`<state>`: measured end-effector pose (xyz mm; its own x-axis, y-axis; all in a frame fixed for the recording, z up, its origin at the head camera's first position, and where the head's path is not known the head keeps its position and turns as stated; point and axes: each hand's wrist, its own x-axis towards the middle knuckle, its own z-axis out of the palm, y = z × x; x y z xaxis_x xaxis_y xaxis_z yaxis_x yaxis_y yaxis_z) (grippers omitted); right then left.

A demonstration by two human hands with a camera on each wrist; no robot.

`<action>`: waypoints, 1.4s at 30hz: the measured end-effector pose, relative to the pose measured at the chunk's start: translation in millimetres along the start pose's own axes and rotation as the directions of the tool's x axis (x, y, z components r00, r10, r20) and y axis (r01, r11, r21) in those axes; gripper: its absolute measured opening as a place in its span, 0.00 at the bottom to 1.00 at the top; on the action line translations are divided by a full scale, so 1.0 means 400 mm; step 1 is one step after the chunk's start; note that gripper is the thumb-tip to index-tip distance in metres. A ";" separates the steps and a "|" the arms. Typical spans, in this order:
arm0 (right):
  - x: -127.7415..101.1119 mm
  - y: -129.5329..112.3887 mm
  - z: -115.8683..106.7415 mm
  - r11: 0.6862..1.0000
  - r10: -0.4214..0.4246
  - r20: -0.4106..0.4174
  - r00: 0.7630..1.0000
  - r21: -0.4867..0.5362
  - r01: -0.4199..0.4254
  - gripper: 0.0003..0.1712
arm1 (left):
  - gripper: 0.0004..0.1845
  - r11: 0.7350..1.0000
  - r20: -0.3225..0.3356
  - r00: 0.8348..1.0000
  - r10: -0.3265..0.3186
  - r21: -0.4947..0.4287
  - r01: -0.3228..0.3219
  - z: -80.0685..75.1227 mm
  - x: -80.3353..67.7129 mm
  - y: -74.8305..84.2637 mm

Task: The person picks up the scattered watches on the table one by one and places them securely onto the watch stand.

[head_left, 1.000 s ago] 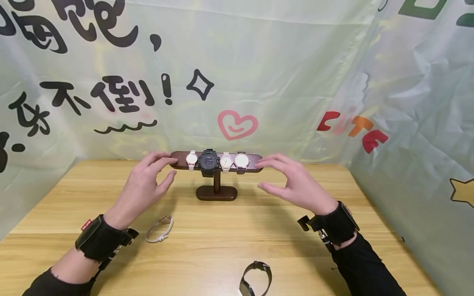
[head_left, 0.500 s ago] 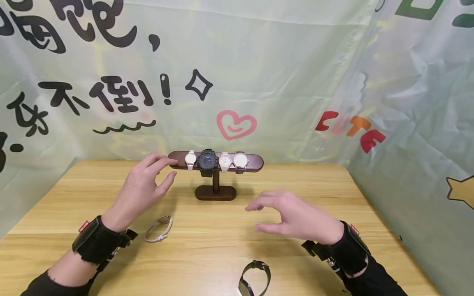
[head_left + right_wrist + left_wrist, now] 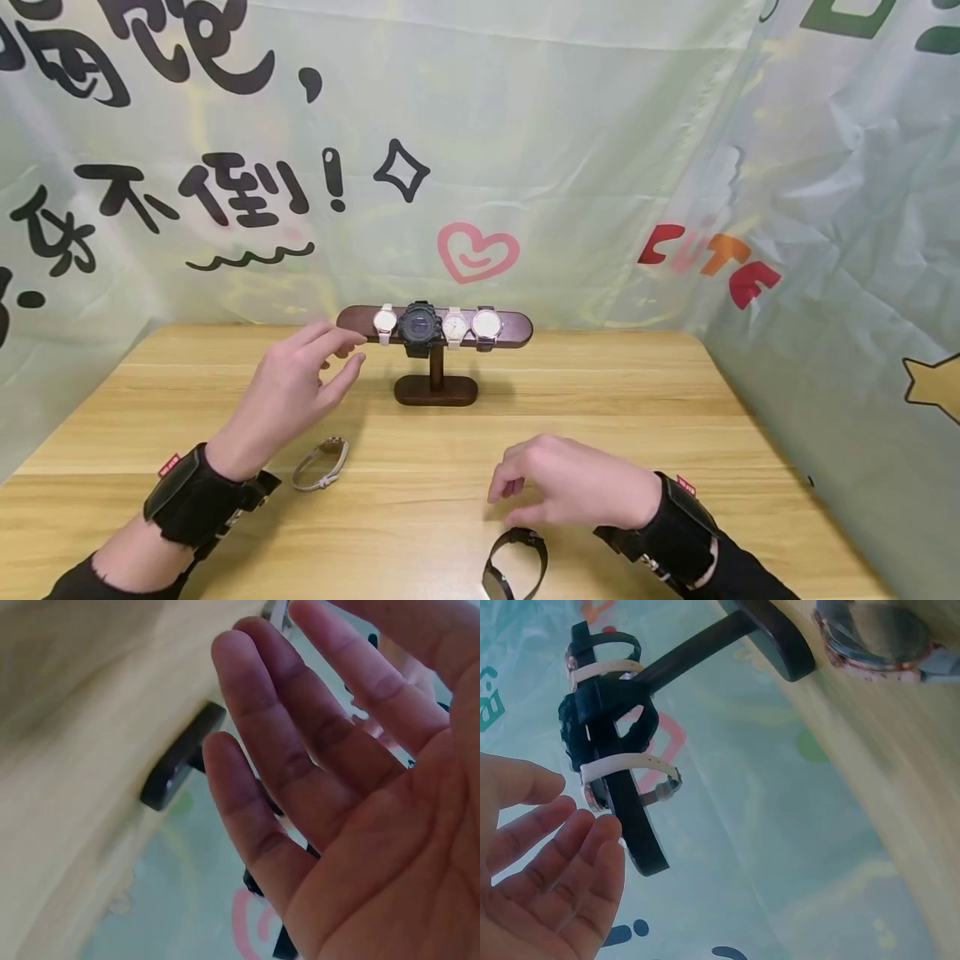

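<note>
Dark wood marks the centre of the scene: the watch stand on the pale table, its crossbar carrying four watches. Your right hand has left the right end of that crossbar, where it hovered a second ago, and come well in front of the stand, low over the table. It now sits just above the black watch, which lies nearest you, in front of the stand and slightly to its right. The fingers are loosely curled and hold nothing; the wrist view shows them relaxed and apart, palm bare. Judged from that drop, this hand looks to be going for the loose black watch, with the grasp not yet made.

Your left hand has barely shifted. It stays at the left end of the crossbar, fingers extended and slightly spread, thumb below, close to the wood; whether the fingertips touch it cannot be told. It grips nothing.

The black watch has a dark strap closed in a loop and lies on its side, its face turned down-left; the frame's lower edge cuts part of it off. A second loose piece, the pale watch, lies in front of the stand to its left, just beside your left wrist.
</note>
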<state>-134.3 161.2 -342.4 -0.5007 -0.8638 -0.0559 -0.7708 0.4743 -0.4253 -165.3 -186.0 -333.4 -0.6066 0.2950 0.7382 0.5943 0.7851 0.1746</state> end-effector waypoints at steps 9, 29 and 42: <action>0.012 -0.001 0.036 0.999 -0.007 0.063 0.998 0.046 0.004 0.07 | 0.09 0.998 0.015 0.998 0.053 -0.027 -0.053 -0.001 -0.001 0.018; 0.031 0.014 0.060 0.994 -0.097 0.031 0.995 0.044 0.095 0.04 | 0.11 0.995 0.066 0.993 0.095 -0.027 -0.093 0.010 -0.013 0.037; 0.047 0.042 0.038 0.988 -0.114 -0.194 0.974 0.081 0.131 0.03 | 0.11 0.993 0.074 0.991 0.114 -0.042 -0.111 0.012 -0.011 0.053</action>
<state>-150.6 150.6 -364.2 -0.4765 -0.8628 0.1688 -0.7953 0.3412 -0.5010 -152.3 -168.0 -336.1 -0.5722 0.4223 0.7030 0.6796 0.7240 0.1182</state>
